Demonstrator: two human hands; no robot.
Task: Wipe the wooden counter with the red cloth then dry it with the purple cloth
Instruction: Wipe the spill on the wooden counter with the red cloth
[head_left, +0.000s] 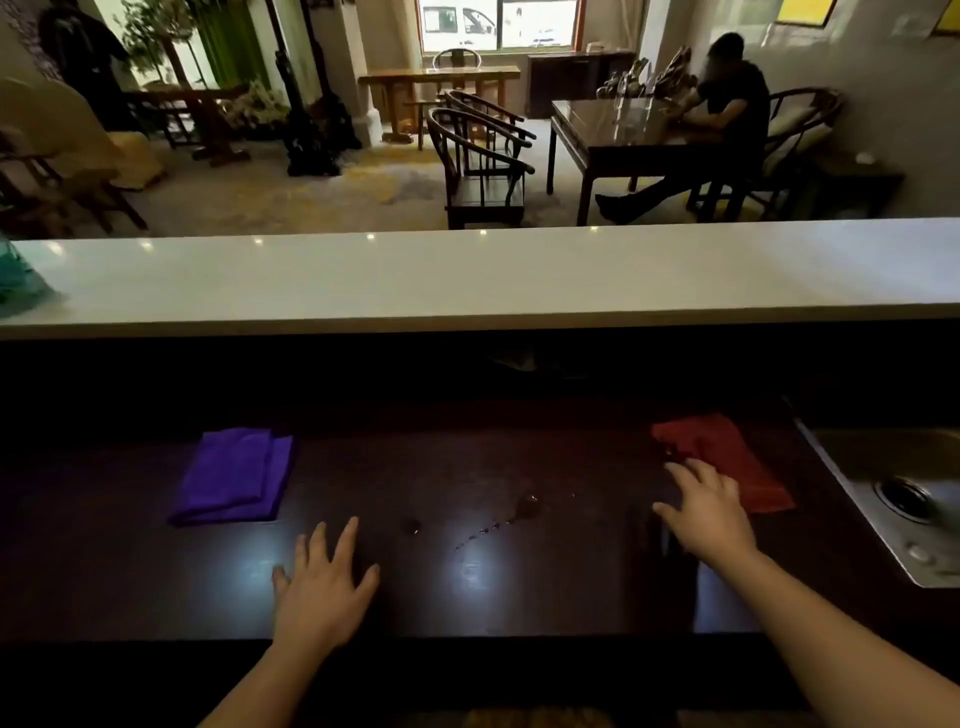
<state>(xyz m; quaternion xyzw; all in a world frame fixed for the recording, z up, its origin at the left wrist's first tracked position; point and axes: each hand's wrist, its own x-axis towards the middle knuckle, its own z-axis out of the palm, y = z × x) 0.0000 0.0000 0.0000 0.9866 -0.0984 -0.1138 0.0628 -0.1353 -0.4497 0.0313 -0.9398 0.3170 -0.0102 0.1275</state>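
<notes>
A dark wooden counter (467, 587) stretches in front of me, with small drops of liquid (524, 506) near its middle. A folded purple cloth (234, 475) lies flat on the left side. On the right lies a folded red cloth (727, 452). My right hand (709, 512) hovers over the red cloth's near left edge, fingers spread, holding nothing. My left hand (324, 587) rests flat on the counter below and to the right of the purple cloth, fingers apart and empty.
A steel sink (893, 499) with a dark drain is set into the counter at the right. A raised white ledge (467, 275) runs along the back. Beyond it are wooden chairs, tables and a seated person (727, 104).
</notes>
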